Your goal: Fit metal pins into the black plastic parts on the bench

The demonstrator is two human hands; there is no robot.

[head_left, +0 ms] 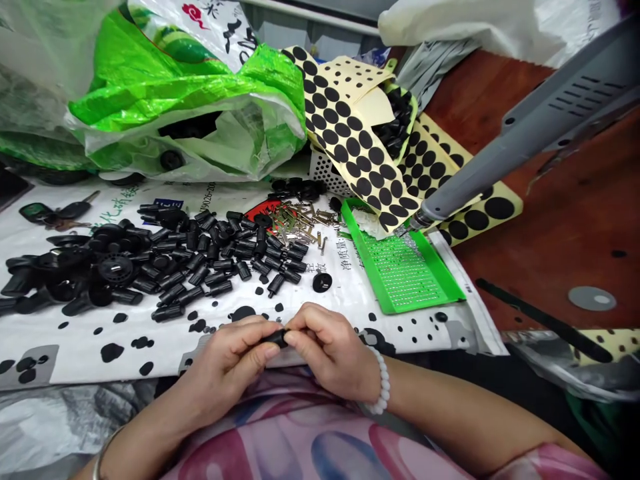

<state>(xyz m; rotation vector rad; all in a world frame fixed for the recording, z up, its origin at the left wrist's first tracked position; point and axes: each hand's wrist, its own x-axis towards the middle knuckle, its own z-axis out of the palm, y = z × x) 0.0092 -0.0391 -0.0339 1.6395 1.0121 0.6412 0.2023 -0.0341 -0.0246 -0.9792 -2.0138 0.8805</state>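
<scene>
My left hand [240,360] and my right hand [325,347] meet close to my body at the table's near edge. Between them is a small black plastic knob [276,339], pinched by the thumb and forefinger of each hand. Fingers cover much of it. Beyond my hands lies a heap of similar black ribbed knobs [215,253], with wider black round caps [115,267] on the left. Small metal pins or clips [295,223] are piled at the heap's far right. A single round black cap [323,283] lies apart.
A green perforated tray [415,293] stands to the right under a grey electric screwdriver [465,163]. Sheets of black round stickers [350,133] lean over a basket [327,170]. Green plastic bags [190,113] fill the back left, with keys [70,210] nearby.
</scene>
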